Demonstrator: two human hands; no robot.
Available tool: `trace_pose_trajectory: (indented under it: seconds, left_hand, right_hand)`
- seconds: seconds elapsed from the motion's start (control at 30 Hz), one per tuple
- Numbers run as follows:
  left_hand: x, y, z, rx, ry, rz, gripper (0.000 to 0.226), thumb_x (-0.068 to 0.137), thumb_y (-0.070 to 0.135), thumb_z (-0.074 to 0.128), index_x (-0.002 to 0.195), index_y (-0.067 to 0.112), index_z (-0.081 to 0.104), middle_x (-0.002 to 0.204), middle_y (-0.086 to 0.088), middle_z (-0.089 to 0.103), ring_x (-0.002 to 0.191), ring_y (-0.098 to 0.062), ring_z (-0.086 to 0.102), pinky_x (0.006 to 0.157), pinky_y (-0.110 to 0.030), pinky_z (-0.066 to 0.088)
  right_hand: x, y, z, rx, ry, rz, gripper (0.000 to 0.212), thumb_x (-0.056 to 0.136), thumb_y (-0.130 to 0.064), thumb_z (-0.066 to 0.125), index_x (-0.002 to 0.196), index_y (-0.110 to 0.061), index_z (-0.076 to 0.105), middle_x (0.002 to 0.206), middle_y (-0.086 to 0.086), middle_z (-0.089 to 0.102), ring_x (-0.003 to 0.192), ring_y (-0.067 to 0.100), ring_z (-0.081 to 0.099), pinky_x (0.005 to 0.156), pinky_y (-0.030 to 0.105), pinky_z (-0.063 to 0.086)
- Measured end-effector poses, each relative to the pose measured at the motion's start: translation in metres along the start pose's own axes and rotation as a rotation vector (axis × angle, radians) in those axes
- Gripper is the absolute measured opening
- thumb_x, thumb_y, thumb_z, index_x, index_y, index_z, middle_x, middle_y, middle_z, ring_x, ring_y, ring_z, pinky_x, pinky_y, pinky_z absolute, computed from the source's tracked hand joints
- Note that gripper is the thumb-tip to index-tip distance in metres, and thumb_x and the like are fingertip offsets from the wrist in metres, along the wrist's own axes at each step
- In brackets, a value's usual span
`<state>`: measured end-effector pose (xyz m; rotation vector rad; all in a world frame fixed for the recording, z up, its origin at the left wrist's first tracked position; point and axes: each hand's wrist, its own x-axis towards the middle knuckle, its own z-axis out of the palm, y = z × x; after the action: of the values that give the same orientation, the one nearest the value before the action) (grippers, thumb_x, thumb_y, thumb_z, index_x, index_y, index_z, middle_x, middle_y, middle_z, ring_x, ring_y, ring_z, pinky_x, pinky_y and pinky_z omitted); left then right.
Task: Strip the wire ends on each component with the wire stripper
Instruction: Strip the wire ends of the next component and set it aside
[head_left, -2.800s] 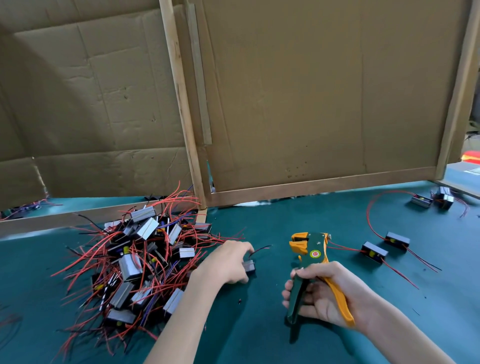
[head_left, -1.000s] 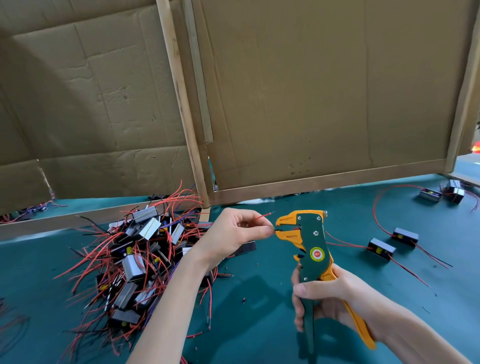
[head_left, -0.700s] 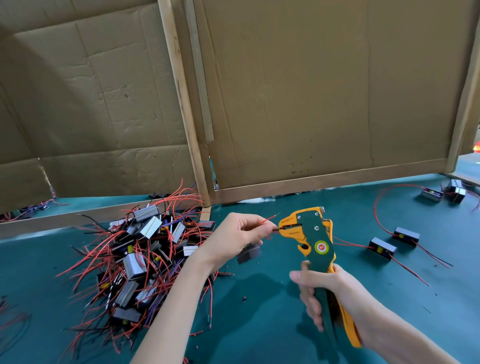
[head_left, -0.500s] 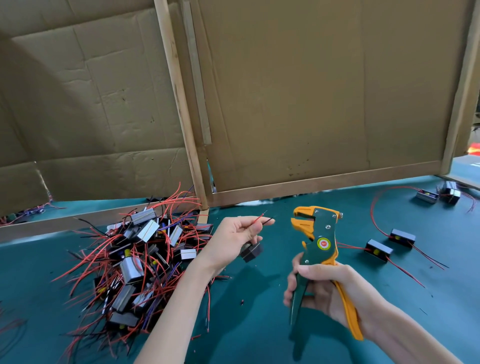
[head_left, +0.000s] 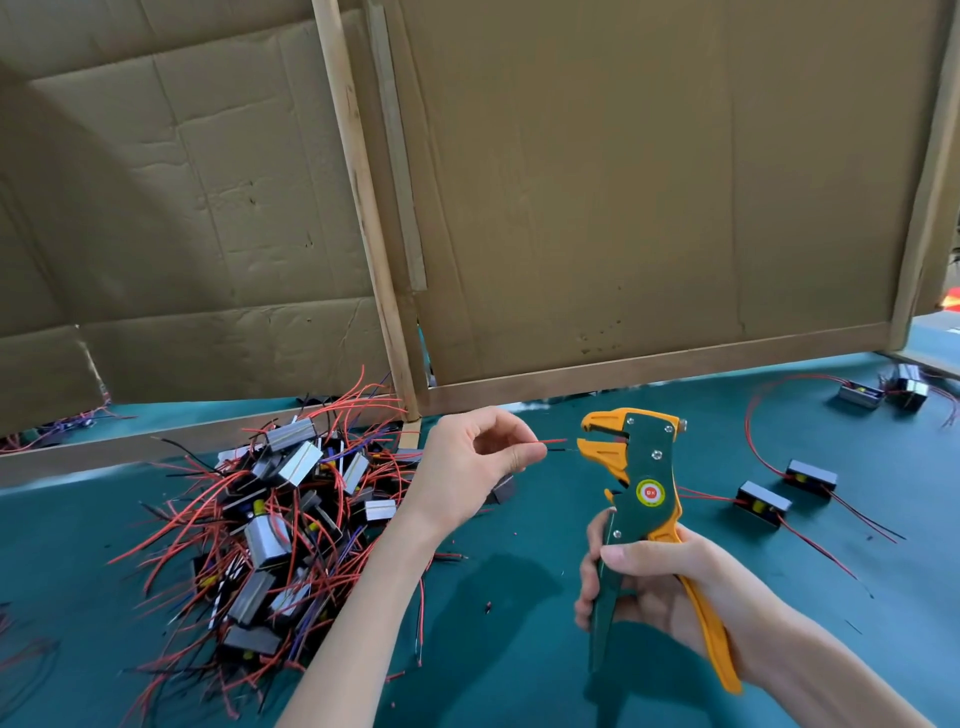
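My left hand (head_left: 470, 470) pinches the red and black wire ends (head_left: 553, 444) of a small dark component (head_left: 503, 488), which hangs just below the hand. The wire tips point right at the jaws of the wire stripper (head_left: 641, 486), a green and orange tool held upright. My right hand (head_left: 657, 587) grips its two handles. The jaws stand apart, with the wire tips just at their mouth.
A big pile of components with red and black wires (head_left: 275, 525) lies to the left on the green table (head_left: 519, 649). A few single components (head_left: 763, 503) lie to the right. Cardboard panels in wooden frames (head_left: 623, 208) stand behind.
My left hand has brought the wire ends back rightward to the stripper's jaws. The stripper has moved slightly toward the wires; earlier it squeezed and released.
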<state>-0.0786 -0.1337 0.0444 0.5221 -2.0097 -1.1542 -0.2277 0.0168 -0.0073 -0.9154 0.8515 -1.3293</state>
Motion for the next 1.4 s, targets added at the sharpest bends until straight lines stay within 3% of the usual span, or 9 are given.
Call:
trace_pose_trajectory:
  seconds: [0.13,0.33,0.57,0.77,0.97,1.2,1.4]
  left_hand:
    - [0.000,0.004,0.002,0.060,0.023,0.010,0.015,0.084,0.015,0.072,0.076,0.024,0.064,0.068,0.012,0.063,0.065,-0.009,0.056,0.065,-0.020,0.045]
    - [-0.003,0.010,0.004,0.054,-0.094,-0.021,0.012,0.096,0.020,0.057,0.085,0.023,0.053,0.071,0.005,0.069,0.057,-0.009,0.044,0.057,-0.019,0.037]
    - [-0.004,0.017,0.003,-0.102,-0.076,0.008,0.010,0.087,0.010,0.067,0.081,0.019,0.068,0.071,0.011,0.065,0.068,-0.004,0.054,0.064,-0.012,0.043]
    - [-0.005,0.021,0.001,-0.052,-0.123,-0.013,0.013,0.088,0.010,0.067,0.082,0.021,0.073,0.081,-0.002,0.070,0.077,-0.008,0.059,0.071,-0.015,0.046]
    - [-0.005,0.025,-0.001,-0.006,-0.202,-0.020,0.014,0.089,0.010,0.066,0.080,0.018,0.070,0.065,0.016,0.064,0.058,0.005,0.051,0.057,-0.006,0.037]
    - [-0.006,0.028,-0.006,0.026,-0.245,-0.012,0.013,0.089,0.007,0.065,0.082,0.016,0.070,0.065,0.018,0.064,0.059,0.007,0.053,0.060,-0.005,0.038]
    - [-0.007,0.027,-0.011,0.050,-0.296,-0.018,0.012,0.090,0.006,0.064,0.084,0.015,0.070,0.056,0.020,0.059,0.051,0.005,0.047,0.054,-0.005,0.035]
  right_hand:
    - [0.000,-0.001,-0.001,-0.010,-0.036,-0.002,0.029,0.071,-0.015,0.082,0.088,-0.003,0.062,0.082,0.027,0.060,0.078,0.043,0.062,0.078,0.052,0.052]
    - [0.001,0.000,0.001,-0.019,-0.046,0.026,0.030,0.069,-0.015,0.084,0.086,-0.002,0.063,0.081,0.027,0.061,0.077,0.042,0.062,0.077,0.051,0.053]
    - [0.000,-0.001,0.001,-0.022,-0.043,0.015,0.029,0.070,-0.015,0.083,0.086,-0.003,0.063,0.082,0.028,0.061,0.078,0.043,0.062,0.077,0.052,0.052]
    - [0.001,0.001,0.000,-0.045,-0.058,0.016,0.027,0.071,-0.015,0.083,0.087,-0.002,0.064,0.082,0.028,0.061,0.078,0.043,0.062,0.077,0.052,0.052]
    - [0.001,0.003,-0.003,-0.084,-0.061,0.007,0.028,0.072,-0.017,0.084,0.088,-0.003,0.065,0.081,0.028,0.063,0.078,0.042,0.063,0.077,0.051,0.052]
    - [0.000,0.004,-0.004,-0.150,-0.052,0.019,0.026,0.076,-0.018,0.081,0.089,-0.004,0.063,0.082,0.028,0.063,0.079,0.042,0.064,0.080,0.051,0.052]
    - [-0.006,0.003,0.002,-0.219,0.038,0.044,0.032,0.063,-0.029,0.090,0.078,-0.014,0.065,0.066,0.024,0.059,0.060,0.035,0.061,0.066,0.044,0.053]
